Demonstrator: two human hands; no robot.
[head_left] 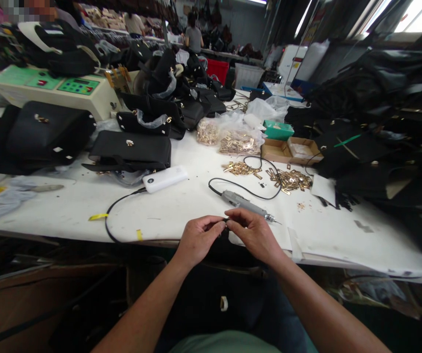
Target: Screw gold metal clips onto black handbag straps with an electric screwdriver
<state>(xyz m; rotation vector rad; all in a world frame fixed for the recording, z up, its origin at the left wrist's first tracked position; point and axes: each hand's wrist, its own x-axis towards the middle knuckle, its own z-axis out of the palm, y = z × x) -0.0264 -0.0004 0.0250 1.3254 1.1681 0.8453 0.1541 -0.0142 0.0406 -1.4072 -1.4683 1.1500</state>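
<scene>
My left hand (198, 239) and my right hand (254, 234) meet at the near edge of the white table (181, 206), fingers pinched together on a small dark piece (227, 221) between them that I cannot make out. Just beyond my right hand lies a grey electric screwdriver (245, 204) with its black cord looping away. Piles of small gold metal fittings (287, 179) lie farther right. A white power bank (165, 178) with a black cable rests to the left.
Black handbags (130, 150) lie across the table's left and back. More black bag parts (376, 142) are heaped at the right. A beige machine (52, 88) stands at the back left, cardboard boxes (289, 149) and clear bags of fittings (238, 139) mid-table. People stand far behind.
</scene>
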